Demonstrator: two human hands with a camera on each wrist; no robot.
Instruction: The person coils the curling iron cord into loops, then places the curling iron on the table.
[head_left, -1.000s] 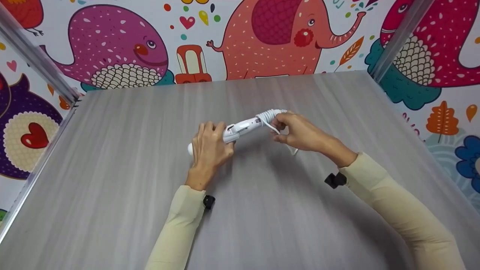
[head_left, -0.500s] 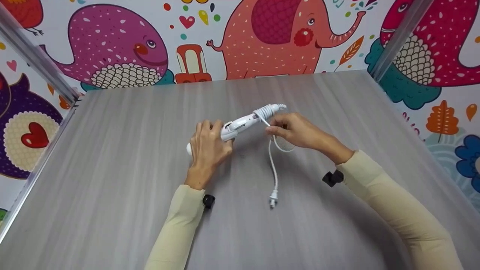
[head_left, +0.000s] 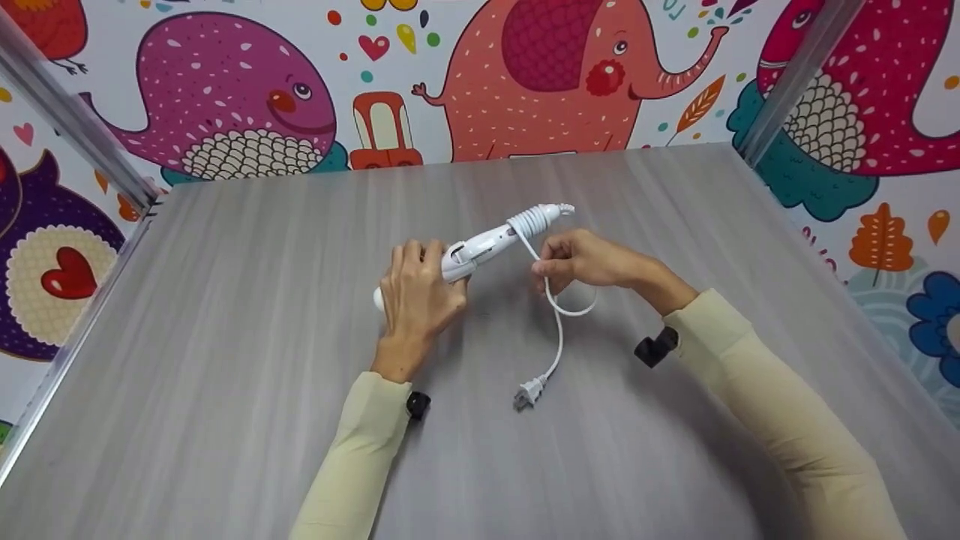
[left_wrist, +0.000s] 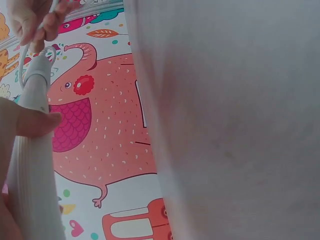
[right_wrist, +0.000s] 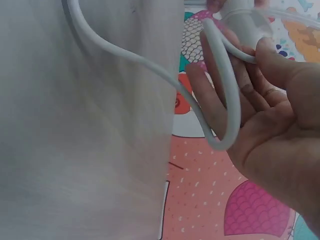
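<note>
Nearest the person, the cream fabric sleeves [head_left: 352, 457] reach forward from the lower edge, the left forearm fairly straight, the right one slanting in from the side. Beyond the left cuff, a white two-prong plug [head_left: 531, 390] ends the free length of a thin white round cord [head_left: 560, 341]; whether it touches the grey wood-grain tabletop [head_left: 262, 300] cannot be told.

The step in hand seems to be working this cord at the handle end of a slim white plastic wand-shaped appliance [head_left: 491, 244]; winding or unwinding, this moment alone does not settle. The next move likely calls for a steady left hold while the right side guides the slack around that end without snagging the loop.

The left hand [head_left: 421, 289] is palm down, fingers curled round the appliance's body, thumb laid across it. The right hand [head_left: 589, 259] pinches the cord between thumb and fingers just beside the coil, the remaining fingers loosely bent, the loop crossing them.

Farther off, the appliance tilts away to the right, several turns snug around its far end. Behind stands the white wall panel printed with cartoon animals [head_left: 547, 112].
</note>
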